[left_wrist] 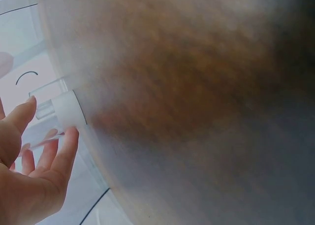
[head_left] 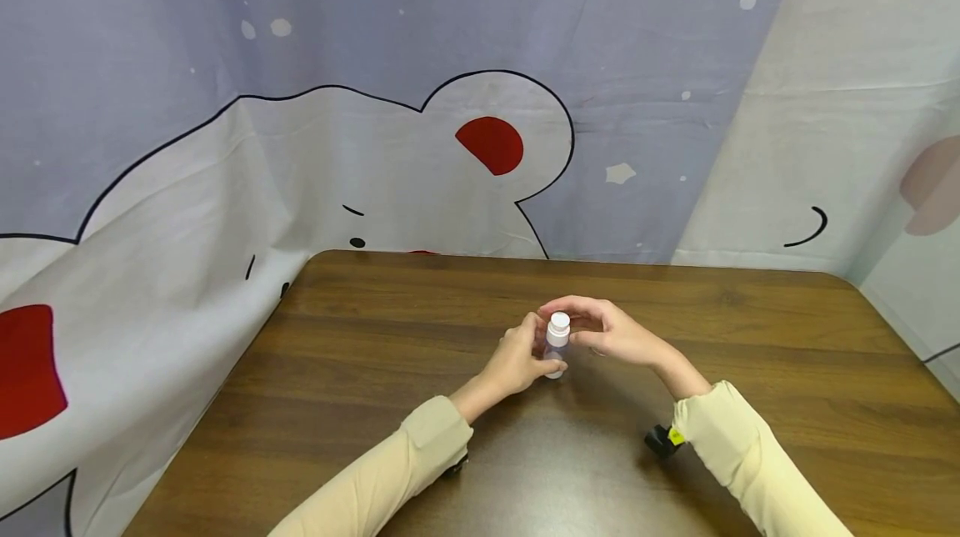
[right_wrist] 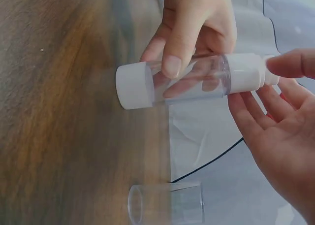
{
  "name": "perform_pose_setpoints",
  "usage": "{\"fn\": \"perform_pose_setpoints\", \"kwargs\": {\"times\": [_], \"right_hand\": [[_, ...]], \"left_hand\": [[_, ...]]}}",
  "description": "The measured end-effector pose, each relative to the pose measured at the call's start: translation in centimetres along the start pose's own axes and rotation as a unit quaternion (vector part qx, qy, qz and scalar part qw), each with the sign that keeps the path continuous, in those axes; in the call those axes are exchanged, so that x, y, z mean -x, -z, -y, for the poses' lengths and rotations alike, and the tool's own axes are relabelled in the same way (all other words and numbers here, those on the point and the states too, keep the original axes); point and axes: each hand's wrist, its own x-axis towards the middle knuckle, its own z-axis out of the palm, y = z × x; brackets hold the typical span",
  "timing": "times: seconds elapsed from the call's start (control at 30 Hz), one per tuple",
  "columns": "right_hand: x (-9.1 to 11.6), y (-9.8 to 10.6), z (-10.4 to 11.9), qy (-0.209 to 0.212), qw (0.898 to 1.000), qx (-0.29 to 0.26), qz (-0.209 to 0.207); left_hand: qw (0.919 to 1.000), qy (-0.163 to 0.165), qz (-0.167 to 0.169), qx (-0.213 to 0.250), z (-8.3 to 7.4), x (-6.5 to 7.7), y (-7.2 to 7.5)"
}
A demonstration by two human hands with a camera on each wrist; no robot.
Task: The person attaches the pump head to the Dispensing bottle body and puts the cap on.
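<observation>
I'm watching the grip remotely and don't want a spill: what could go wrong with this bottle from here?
The bottle might slip or spin, as only the left hand clearly grips its body. The right hand is at the white top, contact unclear; a hard twist or push there could tilt the bottle. The clear cylinder nearby might get knocked if the right hand swings.
</observation>
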Motion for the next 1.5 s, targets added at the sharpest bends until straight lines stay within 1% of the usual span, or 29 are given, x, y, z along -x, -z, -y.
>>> {"fn": "perform_pose_setpoints", "kwargs": {"times": [0.1,0.27,0.5,0.7,0.97,1.23,1.3,1.37,1.5], "right_hand": [[0.1,-0.1,-0.2,0.005,1.0,0.023,0.002],[0.1,-0.3,-0.4,0.002,0.999,0.047,-0.015],[0.0,-0.4,-0.3,-0.027,0.997,0.049,-0.047],[-0.1,-0.6,-0.1,-0.039,0.994,0.073,-0.077],[-0.1,-1.4,-0.4,-0.047,0.988,0.09,-0.117],[-0.2,-1.6,-0.5,-0.053,0.984,0.107,-0.135],[-0.2,-1.6,-0.5,-0.053,0.984,0.108,-0.135],[-0.2,-1.6,-0.5,-0.052,0.985,0.102,-0.126],[-0.2,-1.2,-0.4,-0.04,0.993,0.072,-0.085]], "left_hand": [[1.0,-0.001,-0.005,-0.008,0.0,0.0,0.0],[0.9999,-0.005,-0.005,-0.01,0.0,0.0,0.0],[1.0,-0.003,0.002,-0.008,0.0,0.0,0.0],[0.9999,0.01,0.004,0.001,0.0,-0.2,0.1],[0.9999,0.008,0.008,-0.001,-0.1,0.0,0.2],[0.9999,0.011,0.008,-0.006,-0.2,0.2,0.1],[0.9999,0.009,0.007,-0.003,-0.2,0.2,0.2],[0.9999,0.01,0.009,0.0,-0.2,0.2,0.2],[0.9999,0.013,0.01,0.002,-0.1,0.1,0.2]]}}
